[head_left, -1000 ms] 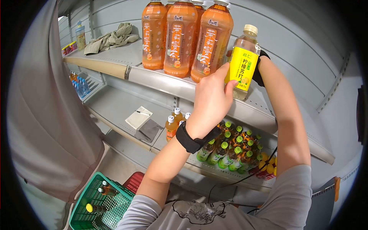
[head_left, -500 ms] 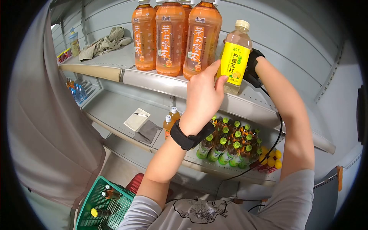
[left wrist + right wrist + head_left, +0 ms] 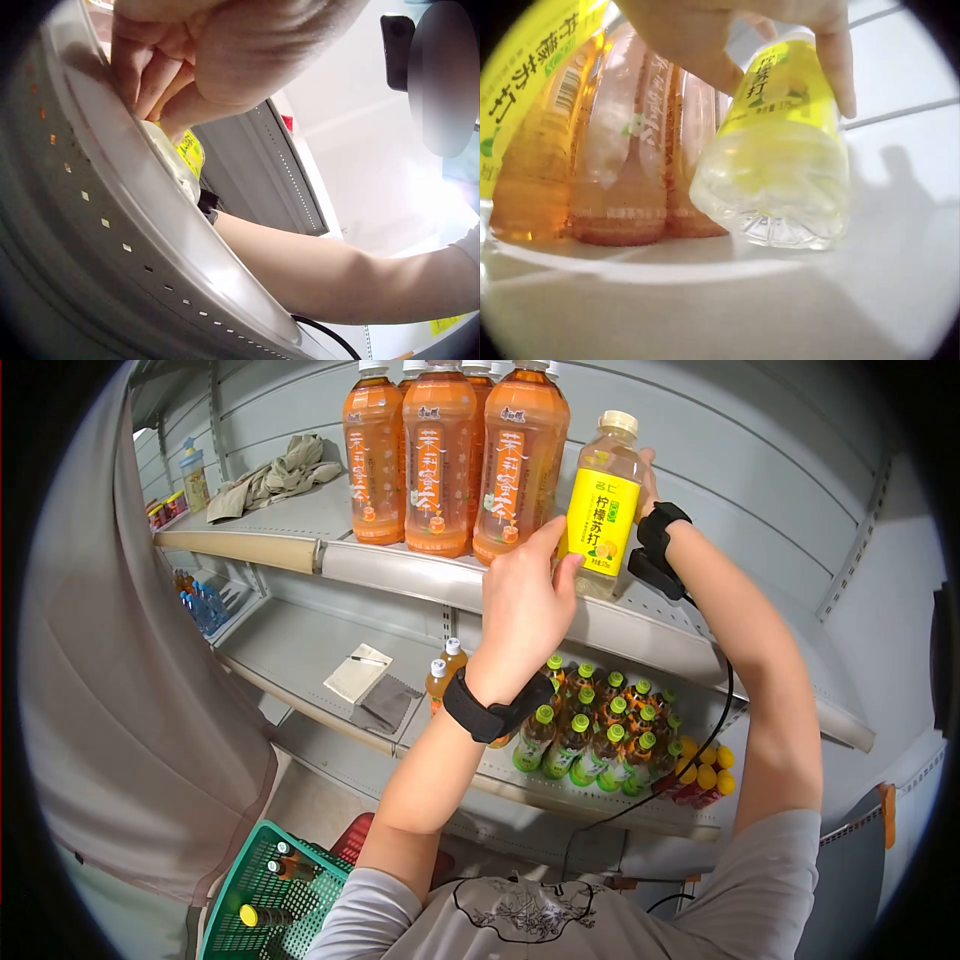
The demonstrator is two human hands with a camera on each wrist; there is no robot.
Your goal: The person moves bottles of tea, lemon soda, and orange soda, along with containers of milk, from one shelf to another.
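Left hand [image 3: 525, 605] gripping front bottle [image 3: 602, 525]; behind it, right hand [image 3: 648, 482] clamped round tilted second bottle [image 3: 776, 176]; step seemingly positioning, next move calls for levelling its base

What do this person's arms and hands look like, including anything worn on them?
Both the left hand and right hand are ungloved. Each wrist has a black strap: left strap, right strap. A thin black cable runs down from the right one. Forearms are bare below short, plain grey sleeves.
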